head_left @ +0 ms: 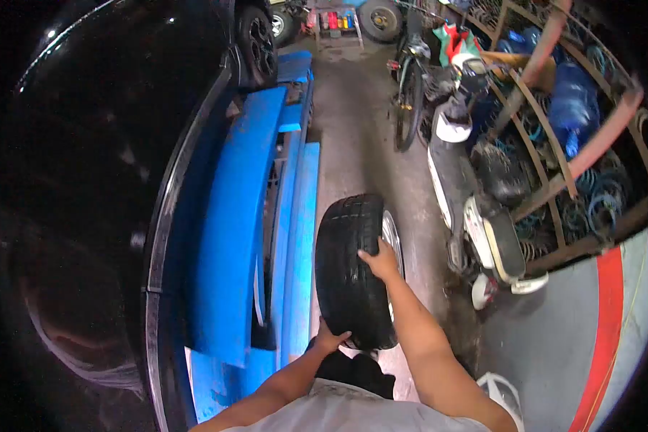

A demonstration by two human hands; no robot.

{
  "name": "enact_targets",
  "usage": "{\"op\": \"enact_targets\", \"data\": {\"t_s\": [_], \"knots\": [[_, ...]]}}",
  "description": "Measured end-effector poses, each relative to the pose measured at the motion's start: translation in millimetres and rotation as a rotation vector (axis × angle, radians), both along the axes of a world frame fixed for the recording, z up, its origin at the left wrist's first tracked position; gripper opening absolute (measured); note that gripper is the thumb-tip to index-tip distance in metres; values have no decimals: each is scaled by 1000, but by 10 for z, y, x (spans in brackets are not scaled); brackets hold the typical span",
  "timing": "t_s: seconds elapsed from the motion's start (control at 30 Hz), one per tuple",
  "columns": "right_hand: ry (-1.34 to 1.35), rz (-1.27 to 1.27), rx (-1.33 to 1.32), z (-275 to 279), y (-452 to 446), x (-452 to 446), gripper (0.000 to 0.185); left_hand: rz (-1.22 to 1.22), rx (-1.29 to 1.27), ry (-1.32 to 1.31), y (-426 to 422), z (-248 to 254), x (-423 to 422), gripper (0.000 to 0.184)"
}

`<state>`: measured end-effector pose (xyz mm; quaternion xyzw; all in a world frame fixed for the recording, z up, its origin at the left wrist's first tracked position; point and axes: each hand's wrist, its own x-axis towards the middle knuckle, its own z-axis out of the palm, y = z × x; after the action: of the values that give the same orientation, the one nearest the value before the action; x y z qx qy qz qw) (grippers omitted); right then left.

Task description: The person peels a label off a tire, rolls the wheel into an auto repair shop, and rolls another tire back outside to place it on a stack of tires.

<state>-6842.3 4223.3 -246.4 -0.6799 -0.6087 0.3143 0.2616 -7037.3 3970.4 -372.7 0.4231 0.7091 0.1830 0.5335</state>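
A black car wheel (347, 277) stands upright on the floor in front of me, its tread toward me and its silver rim showing along the right side. My right hand (381, 259) grips the upper right edge of the tyre, thumb on the tread and fingers over the rim side. Low on the near left edge, my left hand (330, 338) holds the tyre with its thumb across the tread; its other fingers are mostly hidden behind the sidewall.
A blue car lift (234, 237) runs along the left under a black car (79, 216). To the right stand a white scooter (475, 216), a bicycle (410, 93) and a rack holding blue water bottles (573, 104). More wheels (380, 20) lie at the far end.
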Motion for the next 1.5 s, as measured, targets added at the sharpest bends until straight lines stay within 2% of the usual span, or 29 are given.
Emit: {"op": "enact_targets", "data": {"t_s": [0.07, 0.13, 0.17, 0.2, 0.23, 0.27, 0.33, 0.43, 0.5, 0.53, 0.63, 0.7, 0.77, 0.83, 0.87, 0.93, 1.0, 1.03, 1.1, 1.13, 1.17, 1.2, 1.23, 1.3, 1.37, 1.4, 1.43, 1.47, 1.5], "knots": [[81, 141, 16, 59, 190, 63, 81, 29, 189, -10, 705, 116, -61, 131], [54, 46, 82, -41, 214, 124, 73, 64, 248, 68, 1587, 323, -118, 130], [97, 11, -28, -5, 142, 145, 74, 75, 290, 153, 1945, 407, -211, 129], [141, -28, -116, 43, 215, 173, 75, 59, 262, 241, 2427, 381, -303, 124], [152, -36, -100, -115, 228, 241, 80, 85, 319, 192, 2970, 302, -459, 117], [-11, 16, -52, -459, 229, 365, 86, 119, 367, 137, 3440, 244, -557, 110], [36, -7, -161, -450, 363, 465, 89, 193, 227, -69, 4506, 502, -774, 91], [229, 3, -152, -287, 1447, 334, 95, 161, 245, -42, 5685, 1241, -928, 77], [345, 43, -124, -235, 2134, 318, 98, 152, 228, -30, 6153, 1214, -934, 76], [293, 9, -92, -472, 2622, 268, 101, 140, 218, -6, 6421, 1175, -945, 75], [-20, -170, -53, -322, 4062, 46, 102, 42, 52, -44, 6834, 781, -725, 77], [164, -109, -135, 246, 5117, -33, 103, -64, 143, -285, 6942, 731, -551, 83], [257, -28, -131, 40, 6222, 18, 103, -129, 5, -163, 7161, 713, -406, 95], [242, -40, -126, -31, 7041, 81, 100, -153, -25, -145, 7491, 515, -332, 98], [239, 9, -127, 139, 7316, 156, 100, -178, -58, -139, 7634, 416, -364, 101], [294, 11, -174, 109, 7746, 290, 103, -175, -56, -107, 8024, 119, -476, 92], [207, -26, -149, 52, 7981, 362, 100, -216, -174, -40, 8731, 1242, -409, 84], [236, -15, -127, -70, 8138, 411, 99, -213, -162, -50, 9043, 1216, -461, 84], [268, -19, -153, -32, 8558, 376, 93, -204, -128, -187, 9590, 852, -601, 82], [264, -27, -157, -65, 8864, 368, 93, -250, 80, -349, 9830, 82, -681, 85], [497, -31, -194, -106, 9182, 378, 93, -262, 68, -351, 10042, -88, -689, 85], [729, -40, -229, -153, 9413, 352, 93, -243, 175, -173, 10239, -175, -626, 86], [727, -54, -215, -164, 9622, 274, 93, -224, 306, 5, 10618, -228, -618, 88], [937, -93, -268, -140, 9898, 197, 90, -184, 422, -14, 11359, -46, -696, 93], [725, -192, -413, 66, 9879, -15, 93, -83, 172, 11, 11921, 169, -877, 81], [542, -148, -372, -362, 9880, 0, 97, -92, 225, -224, 12243, 441, -988, 70], [356, -114, -334, -824, 9882, 31, 101, -79, 238, -221, 12556, 514, -1110, 70], [311, -145, -387, -327, 9908, -208, 105, -167, 198, -150, 12839, 508, -1219, 66], [402, -147, -287, -777, 9903, -254, 107, -251, 151, -80, 13062, 520, -1307, 62]]}}
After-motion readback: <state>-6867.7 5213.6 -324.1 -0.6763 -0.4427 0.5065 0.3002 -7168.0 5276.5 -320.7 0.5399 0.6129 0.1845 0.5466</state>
